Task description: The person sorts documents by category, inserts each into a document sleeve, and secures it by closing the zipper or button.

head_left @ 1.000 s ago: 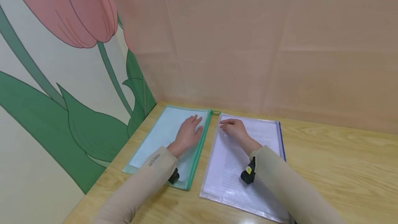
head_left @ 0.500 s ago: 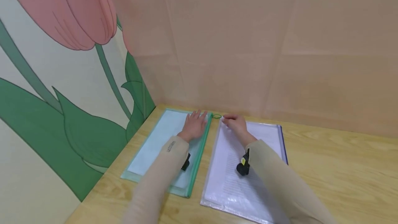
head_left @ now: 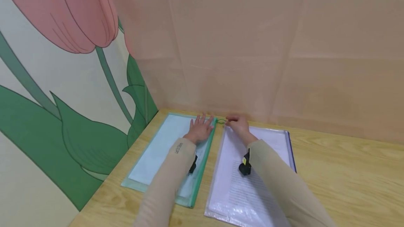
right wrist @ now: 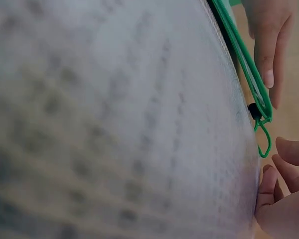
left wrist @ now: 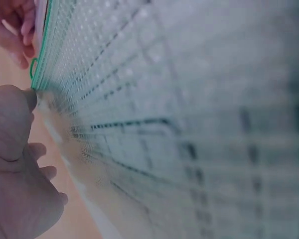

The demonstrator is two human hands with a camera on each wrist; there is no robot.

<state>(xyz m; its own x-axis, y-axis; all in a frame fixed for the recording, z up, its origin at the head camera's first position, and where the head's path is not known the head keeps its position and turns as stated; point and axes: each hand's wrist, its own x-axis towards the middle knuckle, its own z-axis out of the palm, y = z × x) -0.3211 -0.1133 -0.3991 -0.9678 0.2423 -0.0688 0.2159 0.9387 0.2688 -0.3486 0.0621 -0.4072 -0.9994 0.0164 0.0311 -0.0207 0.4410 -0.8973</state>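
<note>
A clear, green-edged zip document pouch [head_left: 154,150] with papers inside lies on the left of the table. My left hand [head_left: 199,130] rests on its far right corner with fingers spread. From that corner a green cord loop [right wrist: 264,142] sticks out, beside the black zip slider [right wrist: 254,110]. My right hand [head_left: 238,127] is right by the loop, over the far left corner of a second clear pouch [head_left: 221,199] holding printed sheets. Its thumb and bent fingers stand apart around the loop's end, holding nothing in the right wrist view.
Both pouches lie side by side on a wood-grain table [head_left: 347,171], a narrow strip of wood between them. A pinkish-brown covered wall [head_left: 236,45] rises behind the far edge. On the left stands a wall with a tulip mural [head_left: 79,122].
My left hand has moved forward and right to the green pouch's far corner and settled on it. My right hand has shifted slightly toward the cord loop. The head view has tilted up slightly.
</note>
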